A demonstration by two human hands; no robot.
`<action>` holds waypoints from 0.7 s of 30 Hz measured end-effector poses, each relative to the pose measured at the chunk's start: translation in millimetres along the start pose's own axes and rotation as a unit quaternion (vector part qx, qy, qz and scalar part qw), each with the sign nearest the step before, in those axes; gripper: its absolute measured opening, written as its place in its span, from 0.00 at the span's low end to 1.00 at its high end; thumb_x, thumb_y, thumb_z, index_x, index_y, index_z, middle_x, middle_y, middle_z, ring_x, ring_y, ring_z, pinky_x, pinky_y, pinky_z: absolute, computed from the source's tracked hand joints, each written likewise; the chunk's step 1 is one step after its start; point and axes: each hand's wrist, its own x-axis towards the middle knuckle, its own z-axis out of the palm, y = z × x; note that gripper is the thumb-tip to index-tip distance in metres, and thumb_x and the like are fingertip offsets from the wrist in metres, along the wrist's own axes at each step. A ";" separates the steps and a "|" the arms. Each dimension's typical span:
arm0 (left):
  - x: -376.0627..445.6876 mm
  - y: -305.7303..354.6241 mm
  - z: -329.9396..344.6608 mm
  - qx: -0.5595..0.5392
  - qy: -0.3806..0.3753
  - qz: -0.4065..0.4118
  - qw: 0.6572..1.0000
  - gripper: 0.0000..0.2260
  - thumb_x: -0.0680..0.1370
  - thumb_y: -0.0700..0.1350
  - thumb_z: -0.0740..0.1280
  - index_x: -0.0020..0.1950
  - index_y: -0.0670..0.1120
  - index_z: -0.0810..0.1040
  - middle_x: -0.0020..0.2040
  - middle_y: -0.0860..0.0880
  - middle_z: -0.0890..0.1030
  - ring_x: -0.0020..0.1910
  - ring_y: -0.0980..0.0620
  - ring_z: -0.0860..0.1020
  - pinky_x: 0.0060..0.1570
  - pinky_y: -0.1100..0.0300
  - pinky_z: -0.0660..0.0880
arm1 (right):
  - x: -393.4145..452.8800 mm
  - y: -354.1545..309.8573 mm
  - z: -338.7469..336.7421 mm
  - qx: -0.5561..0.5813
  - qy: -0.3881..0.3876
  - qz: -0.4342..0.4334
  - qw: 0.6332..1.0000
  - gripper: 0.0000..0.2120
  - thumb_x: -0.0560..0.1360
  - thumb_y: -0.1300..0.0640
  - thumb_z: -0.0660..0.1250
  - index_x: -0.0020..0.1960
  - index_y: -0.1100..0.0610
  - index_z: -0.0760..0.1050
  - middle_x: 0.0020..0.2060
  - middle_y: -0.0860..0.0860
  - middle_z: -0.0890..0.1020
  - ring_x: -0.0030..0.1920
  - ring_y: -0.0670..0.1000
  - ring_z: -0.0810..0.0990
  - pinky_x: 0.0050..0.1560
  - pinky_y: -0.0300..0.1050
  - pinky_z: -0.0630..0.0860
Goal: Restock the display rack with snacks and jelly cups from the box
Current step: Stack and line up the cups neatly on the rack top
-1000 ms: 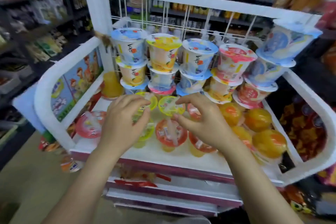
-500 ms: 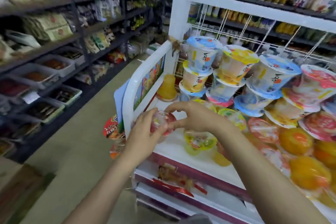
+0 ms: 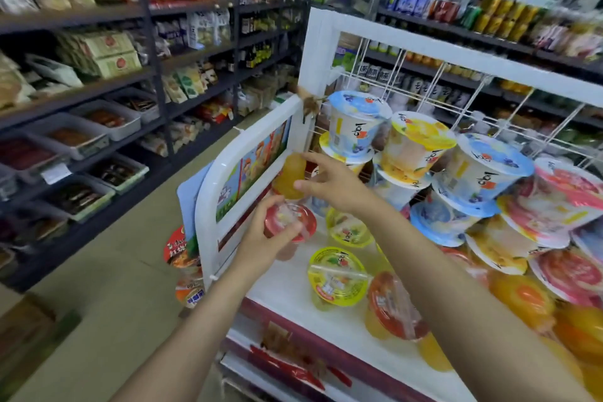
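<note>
Head view. White plastic display rack [image 3: 208,206], top shelf white, wire grid at the back, cartoon panel set into its left side rail.

Left hand [image 3: 261,243]: fingers and thumb curled round a small clear jelly cup with a red foil lid [image 3: 290,222], held just above the shelf near its left edge, beside the cartoon panel.

Right hand [image 3: 332,183]: reaching across toward the back-left corner of the shelf, thumb and forefinger closing on an upside-down orange jelly cup [image 3: 290,178] that stands in that corner; whether the fingers actually touch it cannot be told.

On the shelf, front half: a yellow-lidded clear jelly cup [image 3: 337,277] near the front edge; a second yellow-lidded cup [image 3: 349,227] behind it; a red-lidded cup lying tilted [image 3: 396,308] to the right.

Back of the shelf: large white tubs with blue, yellow and pink printed lids [image 3: 417,147], stacked and leaning against the wire grid.

Right front corner: blurred orange jelly cups [image 3: 522,300].

Left of the rack, outside the rail: red-lidded noodle bowls [image 3: 177,250].
</note>
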 end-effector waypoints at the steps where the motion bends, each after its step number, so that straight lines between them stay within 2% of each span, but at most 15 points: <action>1: -1.3 -1.6 -0.9 0.000 -0.001 0.007 1.000 0.26 0.67 0.60 0.73 0.63 0.62 0.72 0.62 0.70 0.73 0.64 0.65 0.71 0.56 0.74 0.68 | 8.8 -0.1 3.7 0.002 -0.004 0.005 1.000 0.35 0.76 0.49 0.72 0.78 0.53 0.62 0.69 0.52 0.73 0.63 0.52 0.77 0.58 0.42 0.75; 3: -5.6 -4.0 -4.7 0.000 0.005 0.019 1.000 0.28 0.66 0.62 0.73 0.65 0.61 0.73 0.63 0.71 0.73 0.65 0.68 0.70 0.61 0.71 0.69 | 24.8 1.0 14.3 0.010 -0.010 0.019 1.000 0.39 0.76 0.47 0.72 0.80 0.53 0.57 0.73 0.53 0.69 0.69 0.56 0.73 0.68 0.52 0.71; 4: -8.3 -6.1 -7.7 -0.003 0.014 0.021 1.000 0.28 0.66 0.61 0.73 0.66 0.60 0.73 0.64 0.68 0.74 0.66 0.66 0.71 0.63 0.68 0.70 | 33.8 3.3 19.8 0.008 -0.004 0.027 1.000 0.40 0.76 0.46 0.71 0.80 0.53 0.55 0.75 0.53 0.66 0.71 0.56 0.70 0.71 0.55 0.68; 6: -16.2 -9.7 -14.9 -0.008 0.033 0.018 0.999 0.27 0.68 0.60 0.73 0.66 0.61 0.73 0.65 0.62 0.75 0.65 0.62 0.73 0.64 0.61 0.73 | 45.0 2.7 27.8 0.002 0.012 0.048 0.999 0.41 0.77 0.44 0.69 0.81 0.53 0.51 0.77 0.51 0.63 0.74 0.54 0.66 0.73 0.53 0.64; 7: -20.7 -11.0 -18.8 -0.010 0.042 0.016 0.999 0.26 0.68 0.61 0.73 0.64 0.63 0.74 0.64 0.61 0.76 0.64 0.60 0.74 0.62 0.60 0.75 | 49.2 3.6 31.3 0.019 0.017 0.060 0.998 0.42 0.76 0.43 0.70 0.81 0.53 0.50 0.76 0.49 0.64 0.73 0.53 0.67 0.73 0.53 0.65; 9: -29.0 -13.3 -25.2 -0.015 0.059 0.013 0.998 0.23 0.67 0.60 0.73 0.61 0.68 0.74 0.61 0.64 0.77 0.62 0.61 0.76 0.57 0.64 0.75 | 54.2 6.0 39.5 0.105 0.025 0.097 0.989 0.43 0.75 0.45 0.72 0.80 0.52 0.51 0.68 0.45 0.68 0.67 0.52 0.73 0.69 0.53 0.71; 12: -36.6 -13.0 -27.8 -0.017 0.062 0.016 0.998 0.23 0.67 0.59 0.74 0.61 0.68 0.74 0.61 0.67 0.76 0.62 0.60 0.76 0.58 0.65 0.75 | 59.7 16.2 53.4 0.216 0.052 0.139 0.965 0.46 0.64 0.43 0.77 0.76 0.44 0.58 0.65 0.51 0.76 0.60 0.58 0.80 0.59 0.60 0.79; 13: -37.4 -12.6 -27.8 -0.014 0.064 0.015 0.998 0.23 0.67 0.59 0.74 0.60 0.69 0.74 0.61 0.67 0.76 0.63 0.60 0.76 0.59 0.64 0.75 | 62.8 19.6 58.4 0.224 0.057 0.140 0.963 0.44 0.62 0.43 0.77 0.74 0.43 0.62 0.63 0.53 0.78 0.58 0.60 0.81 0.55 0.60 0.81; 17: -37.3 -10.1 -27.3 -0.007 0.075 0.013 0.997 0.23 0.67 0.60 0.74 0.60 0.71 0.73 0.61 0.68 0.76 0.63 0.61 0.75 0.60 0.64 0.74 | 62.4 11.0 60.2 0.139 0.070 0.124 0.980 0.21 0.71 0.55 0.76 0.62 0.50 0.75 0.56 0.53 0.77 0.50 0.61 0.82 0.42 0.54 0.83; 19: -36.9 -11.1 -27.4 -0.008 0.077 0.015 0.997 0.23 0.67 0.60 0.74 0.60 0.70 0.73 0.61 0.67 0.76 0.64 0.60 0.75 0.63 0.59 0.75 | 63.1 13.2 58.3 0.125 0.063 0.109 0.984 0.18 0.70 0.57 0.77 0.57 0.50 0.76 0.55 0.55 0.78 0.47 0.60 0.83 0.42 0.56 0.84; 21: -36.5 -12.3 -27.5 -0.012 0.073 0.018 0.997 0.23 0.67 0.60 0.74 0.61 0.69 0.74 0.61 0.67 0.76 0.64 0.58 0.75 0.64 0.55 0.75 | 60.8 12.9 55.7 0.130 0.052 0.104 0.985 0.17 0.70 0.61 0.78 0.56 0.52 0.77 0.55 0.55 0.78 0.41 0.57 0.82 0.42 0.58 0.84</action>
